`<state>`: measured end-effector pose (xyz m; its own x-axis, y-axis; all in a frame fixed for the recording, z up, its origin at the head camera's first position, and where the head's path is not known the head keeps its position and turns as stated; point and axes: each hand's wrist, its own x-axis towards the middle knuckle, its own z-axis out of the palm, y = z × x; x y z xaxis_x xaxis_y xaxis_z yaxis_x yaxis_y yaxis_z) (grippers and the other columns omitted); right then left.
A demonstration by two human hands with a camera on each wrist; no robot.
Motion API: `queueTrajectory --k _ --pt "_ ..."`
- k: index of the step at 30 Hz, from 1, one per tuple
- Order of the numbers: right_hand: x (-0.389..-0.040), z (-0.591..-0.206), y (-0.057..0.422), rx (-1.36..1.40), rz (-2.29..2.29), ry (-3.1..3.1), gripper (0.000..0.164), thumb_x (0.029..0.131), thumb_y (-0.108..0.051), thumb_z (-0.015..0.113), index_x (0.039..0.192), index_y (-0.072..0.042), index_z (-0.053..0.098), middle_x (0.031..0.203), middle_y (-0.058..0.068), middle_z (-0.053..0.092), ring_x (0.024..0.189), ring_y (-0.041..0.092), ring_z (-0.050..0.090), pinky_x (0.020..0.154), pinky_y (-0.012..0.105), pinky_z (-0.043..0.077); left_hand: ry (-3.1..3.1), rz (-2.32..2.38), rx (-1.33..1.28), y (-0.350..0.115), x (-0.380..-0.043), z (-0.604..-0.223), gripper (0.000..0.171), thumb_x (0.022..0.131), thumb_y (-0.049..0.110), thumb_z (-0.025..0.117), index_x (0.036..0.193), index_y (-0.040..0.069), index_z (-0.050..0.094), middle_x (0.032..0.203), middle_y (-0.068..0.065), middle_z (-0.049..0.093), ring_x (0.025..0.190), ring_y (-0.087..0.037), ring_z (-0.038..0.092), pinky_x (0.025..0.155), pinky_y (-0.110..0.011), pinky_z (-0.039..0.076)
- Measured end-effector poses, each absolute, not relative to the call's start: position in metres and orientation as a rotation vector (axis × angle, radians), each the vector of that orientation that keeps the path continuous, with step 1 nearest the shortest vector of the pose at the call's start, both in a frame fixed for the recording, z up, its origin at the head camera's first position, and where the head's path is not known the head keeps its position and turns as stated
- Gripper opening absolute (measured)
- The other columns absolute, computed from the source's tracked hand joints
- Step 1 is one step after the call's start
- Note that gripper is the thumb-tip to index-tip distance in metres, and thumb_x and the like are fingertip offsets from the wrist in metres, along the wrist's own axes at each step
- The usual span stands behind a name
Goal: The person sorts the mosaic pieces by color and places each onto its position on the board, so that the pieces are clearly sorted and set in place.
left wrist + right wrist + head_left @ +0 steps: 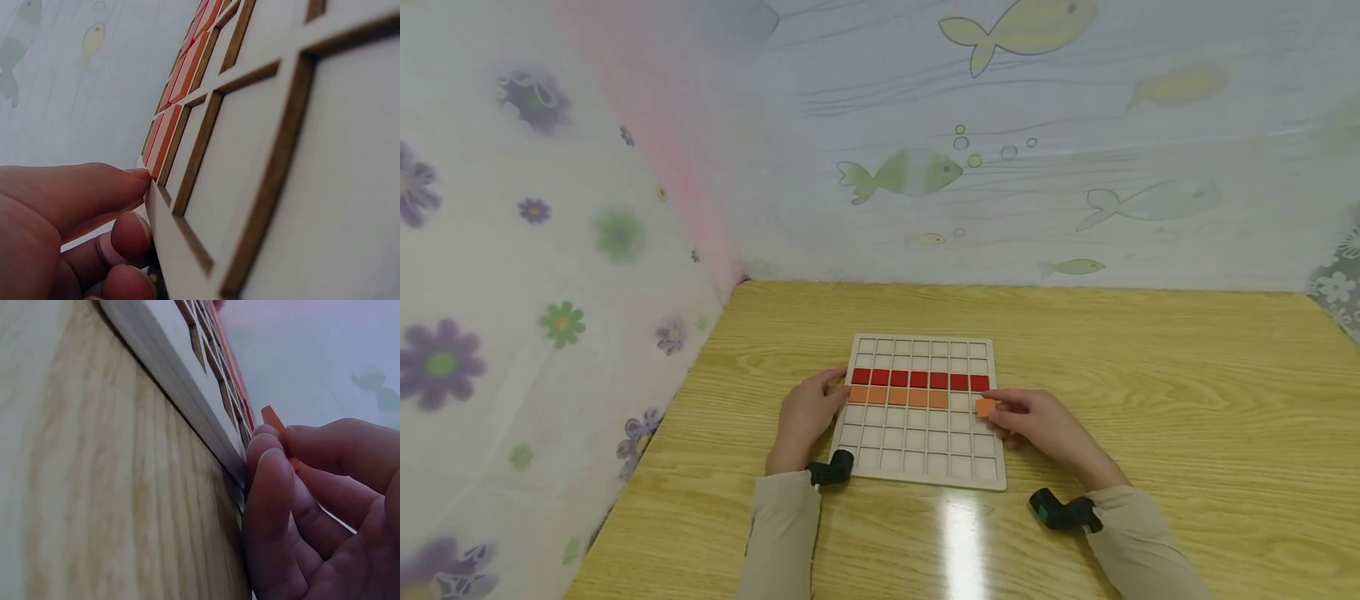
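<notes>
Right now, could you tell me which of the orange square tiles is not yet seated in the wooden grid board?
The orange square tile pinched in the right hand at the wooden grid board's right edge; the other five orange tiles sit in cells.

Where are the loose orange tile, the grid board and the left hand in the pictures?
loose orange tile (pixel 985 407), head view, middle of its top face.
grid board (pixel 917 479), head view, bare near rim.
left hand (pixel 806 417), head view, back of the hand.
</notes>
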<state>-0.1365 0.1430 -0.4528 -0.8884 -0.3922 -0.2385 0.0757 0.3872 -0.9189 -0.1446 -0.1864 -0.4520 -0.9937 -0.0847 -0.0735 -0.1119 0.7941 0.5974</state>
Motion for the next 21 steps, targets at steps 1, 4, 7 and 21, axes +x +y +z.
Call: queueTrajectory --k 1,4,7,21 --pt "-0.137 -0.453 0.142 -0.275 -1.506 2.235 0.041 0.088 -0.017 0.057 0.125 -0.003 0.049 0.080 0.009 0.061 0.072 0.021 0.056 0.061 0.032 0.049 2.936 0.982 -0.164 -0.186 -0.145 -0.452 0.036 0.087 0.033 0.056 0.123 0.024 0.056 0.058 0.006 0.054 0.046 -0.013 0.047 0.049 -0.029 0.035" --pt "-0.138 -0.451 0.139 -0.280 -1.488 2.264 0.035 0.089 -0.015 0.054 0.122 -0.006 0.052 0.076 0.010 0.059 0.067 0.021 0.055 0.059 0.033 0.049 2.939 0.989 -0.165 -0.186 -0.144 -0.453 0.036 0.087 0.033 0.056 0.122 0.024 0.056 0.058 0.006 0.054 0.046 -0.013 0.047 0.049 -0.029 0.035" --pt "-0.139 -0.450 0.136 -0.290 -1.468 2.293 0.031 0.089 -0.015 0.053 0.119 -0.009 0.053 0.072 0.010 0.057 0.061 0.022 0.053 0.056 0.034 0.048 2.939 0.995 -0.164 -0.186 -0.144 -0.453 0.036 0.087 0.033 0.056 0.122 0.024 0.057 0.058 0.006 0.054 0.046 -0.013 0.046 0.049 -0.029 0.035" --pt "-0.147 -0.450 0.129 -0.276 -1.433 2.350 0.028 0.088 -0.017 0.053 0.116 -0.013 0.056 0.066 0.010 0.052 0.046 0.021 0.045 0.043 0.033 0.039 2.926 0.988 -0.164 -0.187 -0.144 -0.451 0.037 0.088 0.032 0.055 0.123 0.023 0.055 0.057 0.006 0.054 0.046 -0.012 0.048 0.051 -0.029 0.035"
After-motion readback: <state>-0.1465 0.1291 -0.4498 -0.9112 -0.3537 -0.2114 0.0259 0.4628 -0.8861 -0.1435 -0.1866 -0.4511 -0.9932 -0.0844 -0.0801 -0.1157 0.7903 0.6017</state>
